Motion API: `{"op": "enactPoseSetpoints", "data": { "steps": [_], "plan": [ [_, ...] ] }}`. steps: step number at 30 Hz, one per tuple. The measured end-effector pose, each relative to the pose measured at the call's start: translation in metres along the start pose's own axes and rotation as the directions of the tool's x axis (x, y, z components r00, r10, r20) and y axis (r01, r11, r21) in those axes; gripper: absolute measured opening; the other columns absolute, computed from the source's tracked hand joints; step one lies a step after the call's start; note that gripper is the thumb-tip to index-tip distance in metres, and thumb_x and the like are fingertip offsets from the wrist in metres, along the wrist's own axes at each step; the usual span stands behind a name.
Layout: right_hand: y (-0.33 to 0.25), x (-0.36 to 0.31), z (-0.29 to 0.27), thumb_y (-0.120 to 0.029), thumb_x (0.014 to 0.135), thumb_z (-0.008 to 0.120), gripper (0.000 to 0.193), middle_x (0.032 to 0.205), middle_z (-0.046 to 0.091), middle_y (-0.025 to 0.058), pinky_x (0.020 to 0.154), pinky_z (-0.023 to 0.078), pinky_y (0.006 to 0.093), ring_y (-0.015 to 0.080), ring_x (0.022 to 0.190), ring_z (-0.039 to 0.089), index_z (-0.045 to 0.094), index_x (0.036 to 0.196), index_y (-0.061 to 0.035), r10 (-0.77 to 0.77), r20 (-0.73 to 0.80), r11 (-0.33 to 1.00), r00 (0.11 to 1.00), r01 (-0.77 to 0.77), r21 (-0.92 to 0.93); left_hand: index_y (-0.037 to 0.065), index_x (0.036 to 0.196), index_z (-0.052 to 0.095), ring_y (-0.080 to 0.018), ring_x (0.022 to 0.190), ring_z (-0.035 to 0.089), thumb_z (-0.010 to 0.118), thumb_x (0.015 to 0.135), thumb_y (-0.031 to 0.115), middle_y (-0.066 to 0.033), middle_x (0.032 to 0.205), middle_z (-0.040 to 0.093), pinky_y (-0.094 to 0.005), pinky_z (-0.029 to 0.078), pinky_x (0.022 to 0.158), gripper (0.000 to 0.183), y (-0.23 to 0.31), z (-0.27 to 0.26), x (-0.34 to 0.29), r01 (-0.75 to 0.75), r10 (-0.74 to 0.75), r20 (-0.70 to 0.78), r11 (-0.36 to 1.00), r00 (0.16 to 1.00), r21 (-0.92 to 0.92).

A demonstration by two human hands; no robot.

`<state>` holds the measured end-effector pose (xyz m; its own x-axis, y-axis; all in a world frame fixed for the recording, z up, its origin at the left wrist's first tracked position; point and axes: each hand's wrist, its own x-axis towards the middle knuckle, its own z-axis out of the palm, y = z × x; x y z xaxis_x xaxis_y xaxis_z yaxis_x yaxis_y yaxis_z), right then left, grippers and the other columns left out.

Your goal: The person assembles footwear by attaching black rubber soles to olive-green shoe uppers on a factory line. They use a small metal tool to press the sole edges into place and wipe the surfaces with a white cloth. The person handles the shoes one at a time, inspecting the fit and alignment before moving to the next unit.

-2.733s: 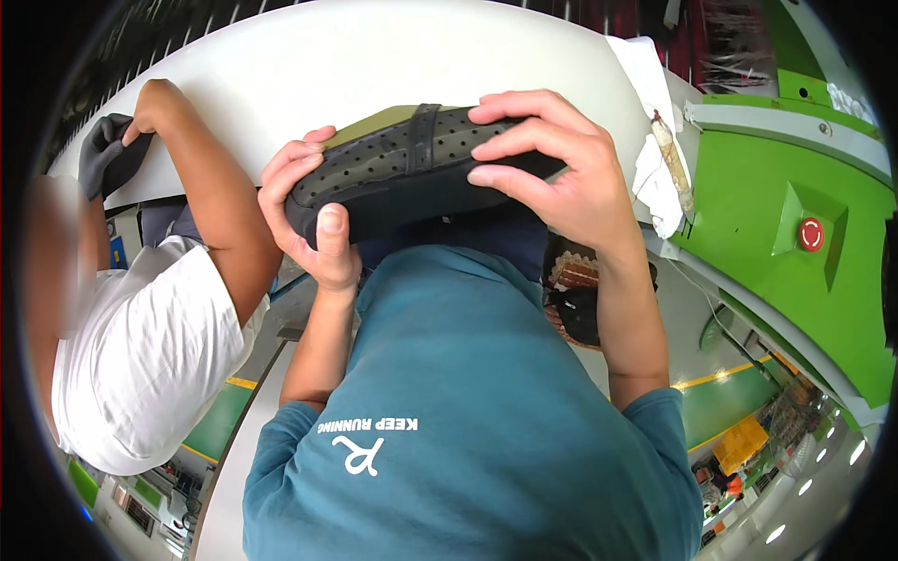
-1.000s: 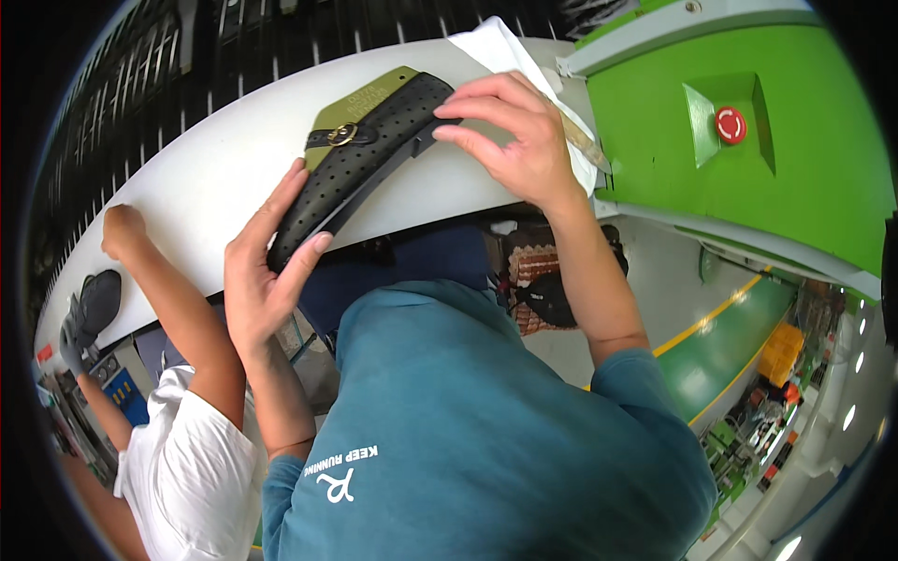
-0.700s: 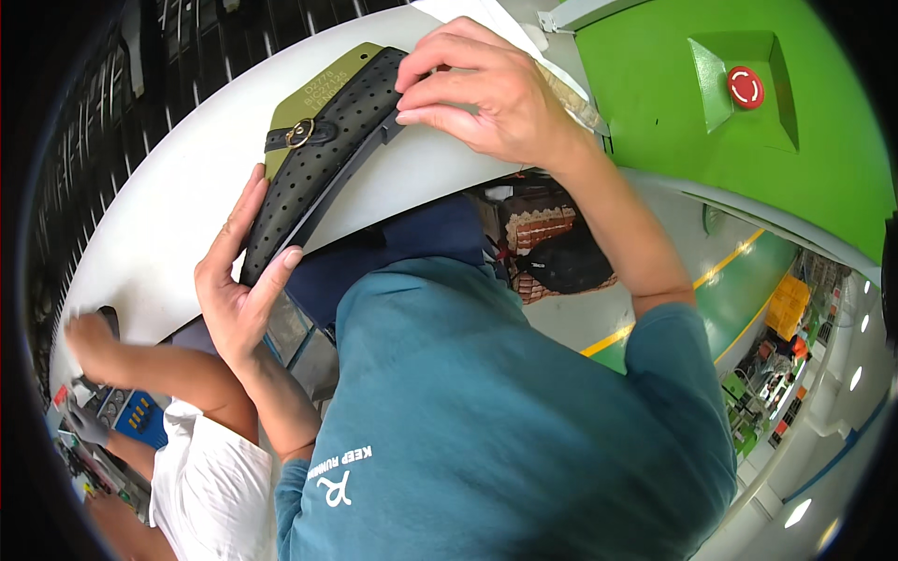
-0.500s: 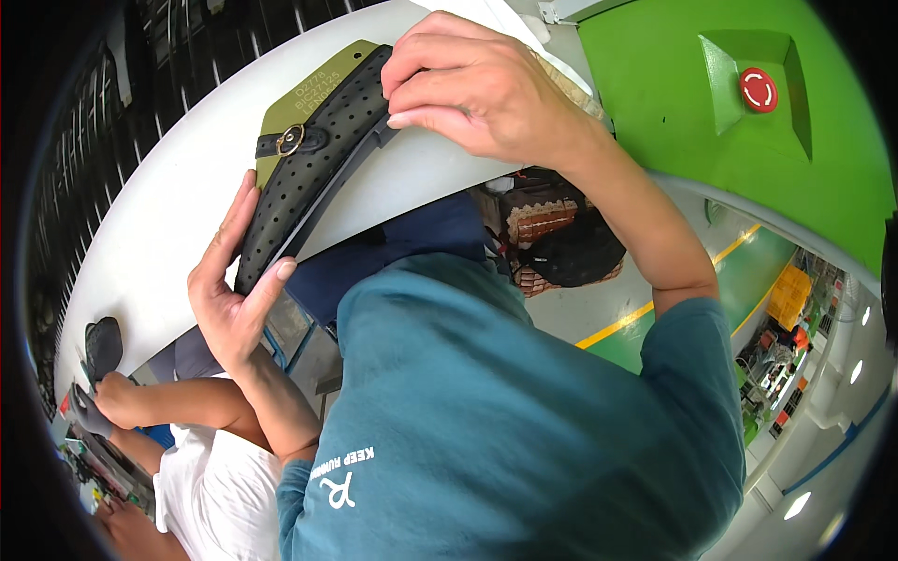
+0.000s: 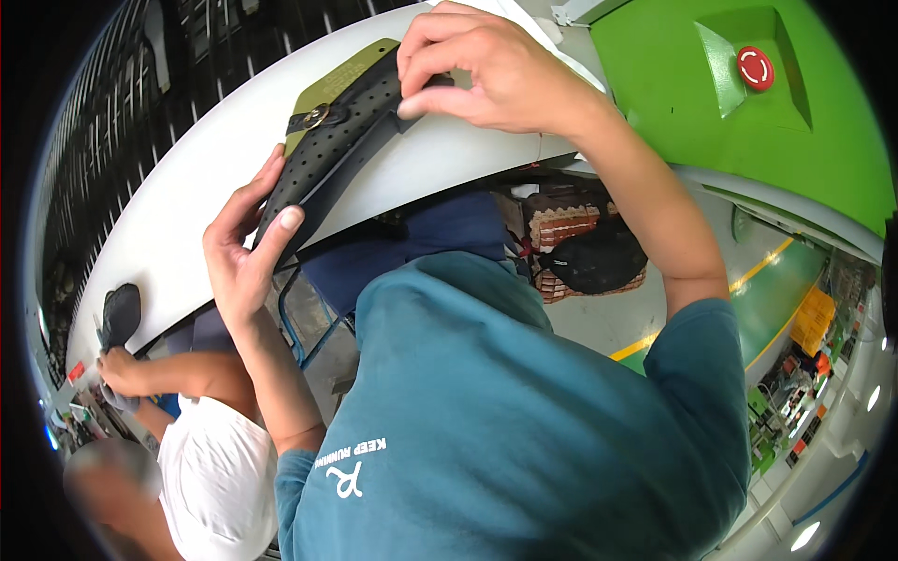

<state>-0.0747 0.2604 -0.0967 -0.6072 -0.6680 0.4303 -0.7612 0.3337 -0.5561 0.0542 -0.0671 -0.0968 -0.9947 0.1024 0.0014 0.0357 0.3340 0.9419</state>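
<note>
A black shoe upper (image 5: 329, 150) with small punched holes sits on an olive-green shoe last (image 5: 344, 77), tilted over the white table. Across it runs a strap with a round metal buckle (image 5: 318, 115). My left hand (image 5: 245, 248) grips the lower left end, thumb on the near side and fingers on the far side. At the upper right end, my right hand (image 5: 496, 70) is closed in a pinch on the upper's edge. A smooth dark flap (image 5: 348, 175) hangs along the near side. What lies under my right fingers is partly hidden.
The white curved table (image 5: 201, 178) borders dark slatted racking (image 5: 187, 65). A green machine housing with a red stop button (image 5: 756, 68) stands right. Lower left, a co-worker in a white shirt (image 5: 217, 467) handles a dark sole-shaped piece (image 5: 122, 313). A black bag (image 5: 599, 257) lies below the table.
The view has shifted, so the shoe and both hands appear farther right. The dark flap stands out wider from the upper. Both hands keep their hold. The co-worker's head has come into view.
</note>
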Motion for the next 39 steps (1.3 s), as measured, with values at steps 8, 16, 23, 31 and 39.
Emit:
{"op": "enactPoseSetpoints", "data": {
  "steps": [8, 16, 23, 31, 39],
  "plan": [
    [-0.014, 0.016, 0.024, -0.016, 0.079, 0.089, 0.025, 0.1, 0.065, 0.0071, 0.09, 0.05, 0.0417, 0.0301, 0.102, 0.062, 0.066, 0.075, -0.0059, -0.003, 0.003, 0.933, 1.0, 0.002, 0.36, -0.007, 0.116, 0.073, -0.0228, 0.12, 0.072, 0.083, 0.09, 0.007, -0.0237, 0.139, 0.072, -0.0375, 0.054, 0.107, 0.031, 0.026, 0.01, 0.0, 0.053, -0.049, -0.047, 0.995, 0.998, 0.087],
    [-0.007, 0.025, 0.03, -0.021, 0.075, 0.093, 0.031, 0.104, 0.065, 0.007, 0.094, 0.049, 0.0406, 0.0284, 0.106, 0.062, 0.065, 0.074, -0.0079, 0.061, 0.111, 0.907, 0.992, -0.102, 0.408, -0.008, 0.099, 0.071, -0.0204, 0.104, 0.076, 0.092, 0.083, 0.01, -0.022, 0.123, 0.079, -0.0357, 0.061, 0.094, 0.032, 0.035, 0.028, 0.009, 0.065, -0.021, -0.175, 0.966, 0.984, 0.25],
    [-0.015, 0.032, 0.05, -0.029, 0.062, 0.103, 0.056, 0.09, 0.058, 0.0026, 0.078, 0.051, 0.0341, 0.0213, 0.09, 0.063, 0.051, 0.068, -0.0092, 0.127, 0.025, 0.97, 0.992, -0.129, 0.207, -0.006, 0.099, 0.073, -0.0245, 0.102, 0.079, 0.097, 0.077, 0.015, -0.0205, 0.114, 0.081, -0.0371, 0.063, 0.092, 0.038, 0.021, 0.032, 0.007, -0.04, 0.129, -0.251, 0.942, 0.959, 0.332],
    [-0.038, 0.03, 0.049, -0.028, 0.06, 0.105, 0.059, 0.096, 0.062, 0.0056, 0.083, 0.052, 0.0358, 0.0248, 0.093, 0.062, 0.051, 0.074, -0.0081, 0.204, -0.055, 0.969, 0.977, -0.194, 0.155, 0.001, 0.107, 0.073, -0.031, 0.1, 0.08, 0.096, 0.077, 0.03, -0.014, 0.115, 0.08, -0.0369, 0.064, 0.086, 0.047, 0.026, 0.008, 0.002, -0.144, 0.228, -0.149, 0.89, 0.962, 0.433],
    [-0.047, 0.015, 0.036, -0.032, 0.073, 0.1, 0.064, 0.117, 0.069, 0.0107, 0.102, 0.052, 0.0372, 0.0281, 0.114, 0.066, 0.069, 0.121, -0.004, 0.222, -0.093, 0.965, 0.971, -0.205, 0.166, 0.002, 0.117, 0.076, -0.0217, 0.089, 0.077, 0.096, 0.076, 0.015, -0.0123, 0.1, 0.08, -0.0327, 0.059, 0.084, 0.047, 0.027, -0.05, -0.048, -0.009, 0.055, -0.184, 0.97, 0.981, 0.241]
  ]
}}
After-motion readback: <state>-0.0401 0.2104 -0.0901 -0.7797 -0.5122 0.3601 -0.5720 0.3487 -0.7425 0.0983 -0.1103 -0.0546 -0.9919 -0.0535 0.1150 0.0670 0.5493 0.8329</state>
